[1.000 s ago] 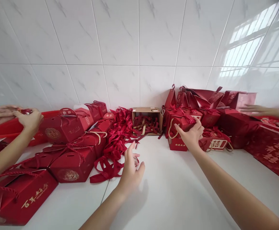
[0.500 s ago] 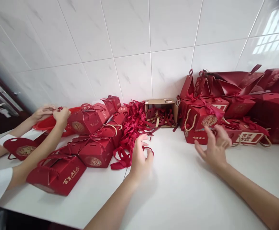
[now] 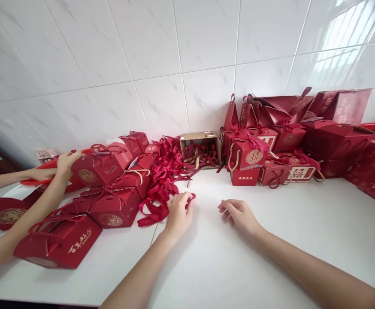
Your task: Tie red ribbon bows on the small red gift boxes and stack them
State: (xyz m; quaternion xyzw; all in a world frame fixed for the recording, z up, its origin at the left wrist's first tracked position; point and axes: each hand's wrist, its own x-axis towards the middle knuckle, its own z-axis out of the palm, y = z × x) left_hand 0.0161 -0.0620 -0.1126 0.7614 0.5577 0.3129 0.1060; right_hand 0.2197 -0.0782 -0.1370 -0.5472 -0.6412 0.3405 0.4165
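Note:
My left hand [image 3: 179, 212] is over the table at the right edge of a heap of red ribbons [image 3: 166, 167]. Its fingers are curled round a short red ribbon [image 3: 192, 196], whose end shows at the fingertips. Across a small gap, my right hand [image 3: 239, 213] hovers above the white table [image 3: 216, 257], its fingers loosely bent and slightly apart, with nothing visible in them. Behind both hands, a small cardboard box [image 3: 201, 136] lies on its side, holding dark red straps.
Red gift boxes [image 3: 115, 210] with cord handles stand on the left. More red boxes [image 3: 250, 156] with bows and rope handles are stacked on the right, large red bags behind them. At far left, a co-worker's hand [image 3: 67, 163] is near a red basin [image 3: 29, 182].
My right hand has moved left and down, away from the stacked boxes towards my left hand. My left hand's fingers have closed. The view has turned right. The co-worker's hands have moved apart.

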